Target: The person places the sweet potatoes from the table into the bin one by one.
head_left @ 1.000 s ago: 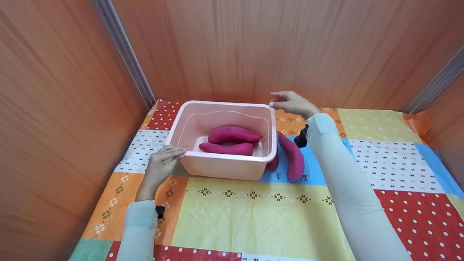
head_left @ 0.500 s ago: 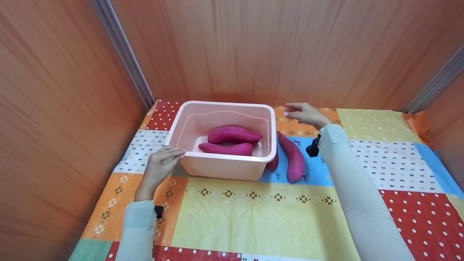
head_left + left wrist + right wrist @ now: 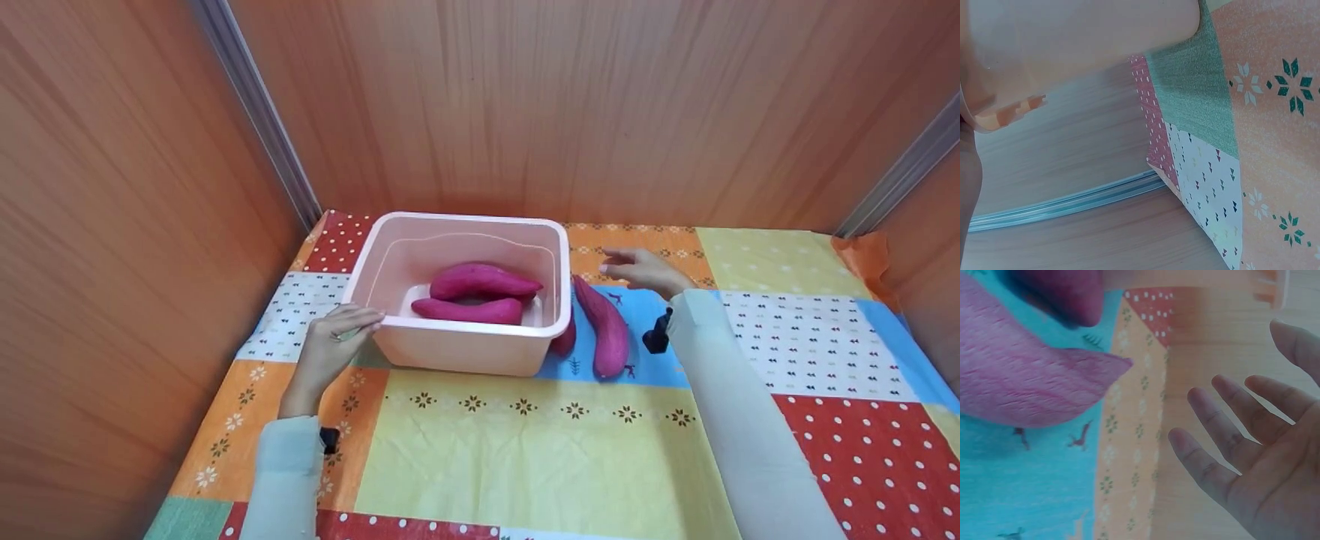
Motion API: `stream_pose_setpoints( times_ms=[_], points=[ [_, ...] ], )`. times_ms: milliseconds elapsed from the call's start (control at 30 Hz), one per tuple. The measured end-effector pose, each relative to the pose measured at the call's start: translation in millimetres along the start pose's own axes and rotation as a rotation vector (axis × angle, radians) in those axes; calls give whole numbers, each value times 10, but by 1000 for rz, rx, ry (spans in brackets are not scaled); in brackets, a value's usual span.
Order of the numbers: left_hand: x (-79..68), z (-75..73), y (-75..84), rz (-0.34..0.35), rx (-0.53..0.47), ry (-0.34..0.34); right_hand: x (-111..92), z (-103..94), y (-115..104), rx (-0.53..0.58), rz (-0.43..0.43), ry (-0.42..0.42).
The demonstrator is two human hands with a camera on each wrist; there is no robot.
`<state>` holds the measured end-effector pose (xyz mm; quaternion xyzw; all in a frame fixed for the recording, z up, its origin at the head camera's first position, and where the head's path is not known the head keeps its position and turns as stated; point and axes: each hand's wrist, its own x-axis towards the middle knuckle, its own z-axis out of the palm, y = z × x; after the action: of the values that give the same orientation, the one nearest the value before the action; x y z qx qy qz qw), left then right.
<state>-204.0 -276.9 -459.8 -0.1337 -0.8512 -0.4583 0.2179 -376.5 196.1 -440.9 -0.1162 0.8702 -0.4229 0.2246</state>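
A pale pink plastic box (image 3: pixel 465 352) stands on the cloth, with two magenta sweet potatoes (image 3: pixel 486 280) lying inside. My left hand (image 3: pixel 334 341) pinches its rim at the front left corner; the left wrist view catches only a strip of that hand beside the box wall (image 3: pixel 1084 34). To the right of the box lies another sweet potato (image 3: pixel 604 330), and one more (image 3: pixel 564 339) is partly hidden behind the box's right side. My right hand (image 3: pixel 643 270) hovers by the far tip of the outer sweet potato, fingers spread and holding nothing, palm visible in the right wrist view.
A patchwork-patterned tablecloth (image 3: pixel 540 457) covers the table. Wood-grain panels (image 3: pixel 525 112) wall in the back and both sides, joined by grey metal strips (image 3: pixel 262 112) at the corners.
My right hand has left the box's far right corner, moving right and then down toward the outer sweet potato. The left hand, box and sweet potatoes stay in place.
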Motion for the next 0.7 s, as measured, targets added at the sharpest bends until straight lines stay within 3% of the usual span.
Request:
stream_pose_setpoints(
  times_ms=[300,500,700],
  points=[
    [6,0,-14,-37,-5,3,-13,116,297,66,128,-30],
    [14,-11,-13,-43,-23,10,-6,239,504,107,126,-4],
    [23,-6,-31,0,-16,26,-43,352,642,119,112,16]
  ],
)
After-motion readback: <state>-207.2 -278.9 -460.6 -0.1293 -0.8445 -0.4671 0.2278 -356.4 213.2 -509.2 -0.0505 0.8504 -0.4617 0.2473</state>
